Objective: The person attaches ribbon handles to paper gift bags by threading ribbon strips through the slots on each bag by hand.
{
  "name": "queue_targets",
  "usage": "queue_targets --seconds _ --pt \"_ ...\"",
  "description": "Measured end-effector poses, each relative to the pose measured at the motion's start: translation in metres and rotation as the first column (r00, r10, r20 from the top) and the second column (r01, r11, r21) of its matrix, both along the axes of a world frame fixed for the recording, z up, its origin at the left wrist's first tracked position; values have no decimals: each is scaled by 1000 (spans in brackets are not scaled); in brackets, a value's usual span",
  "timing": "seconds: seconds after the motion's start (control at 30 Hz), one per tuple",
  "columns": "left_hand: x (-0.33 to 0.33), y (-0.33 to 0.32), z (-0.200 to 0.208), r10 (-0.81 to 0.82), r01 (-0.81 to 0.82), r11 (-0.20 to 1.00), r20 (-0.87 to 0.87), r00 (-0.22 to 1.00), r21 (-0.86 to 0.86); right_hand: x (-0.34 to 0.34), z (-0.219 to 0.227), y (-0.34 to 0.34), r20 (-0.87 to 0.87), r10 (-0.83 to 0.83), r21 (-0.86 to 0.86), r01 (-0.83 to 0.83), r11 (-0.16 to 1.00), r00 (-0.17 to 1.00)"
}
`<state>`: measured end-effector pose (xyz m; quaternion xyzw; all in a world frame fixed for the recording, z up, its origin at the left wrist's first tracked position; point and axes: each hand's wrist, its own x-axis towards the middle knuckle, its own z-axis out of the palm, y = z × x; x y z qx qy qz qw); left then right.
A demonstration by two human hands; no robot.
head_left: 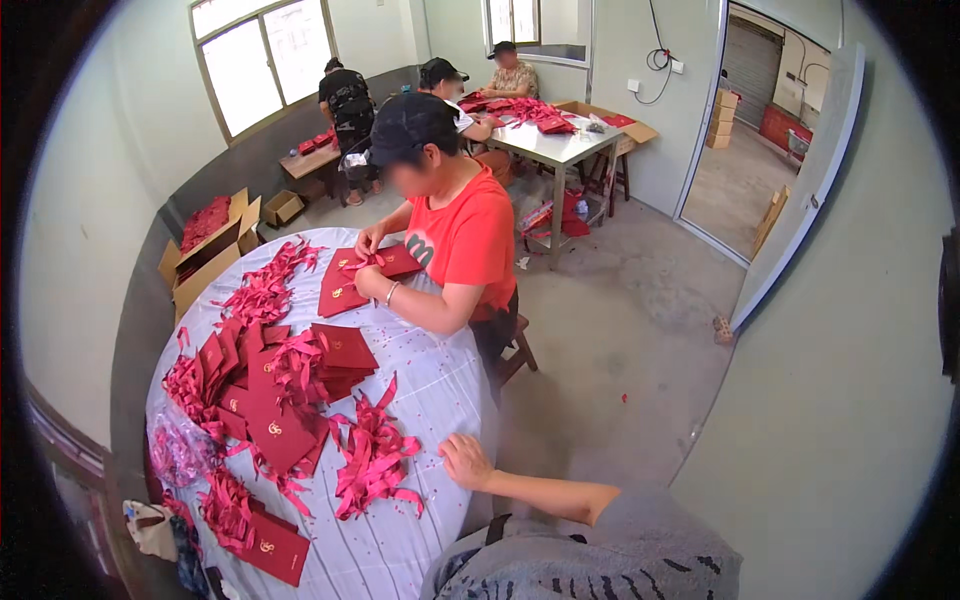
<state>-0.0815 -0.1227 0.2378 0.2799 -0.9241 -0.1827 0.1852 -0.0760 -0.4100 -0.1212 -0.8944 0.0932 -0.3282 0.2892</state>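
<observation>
My right hand [467,462] rests on the near right edge of a round table [440,400], fingers loosely spread and nothing in them. Closest to it lies a loose heap of pink-red ribbons [375,460]. Further left, dark red paper bags [275,425] with gold emblems are piled up, ribbons tangled over them. Another flat red bag [278,548] with a ribbon bunch lies at the near left. My left hand is out of the picture.
Across the table a person in a red shirt [465,235] works a ribbon on red bags [335,290]. A clear plastic bag [182,450] sits at the left rim. Cartons [225,255] stand behind. Several others work near a metal table [560,148]. A door [810,190] stands ajar at right.
</observation>
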Motion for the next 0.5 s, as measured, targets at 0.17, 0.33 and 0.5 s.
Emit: queue_targets --seconds 0.17,0.33,0.5 --pt "-2 14 5 55 -55 998 13 998 32 0 1 2 9 11 20 -11 1000 1000" --pt "-13 34 14 158 -160 986 44 986 52 -2 2 -2 -13 13 -12 -13 1000 1000" --pt "-27 43 13 250 -252 967 49 967 36 -5 10 -6 -41 5 -35 -7 999 999"
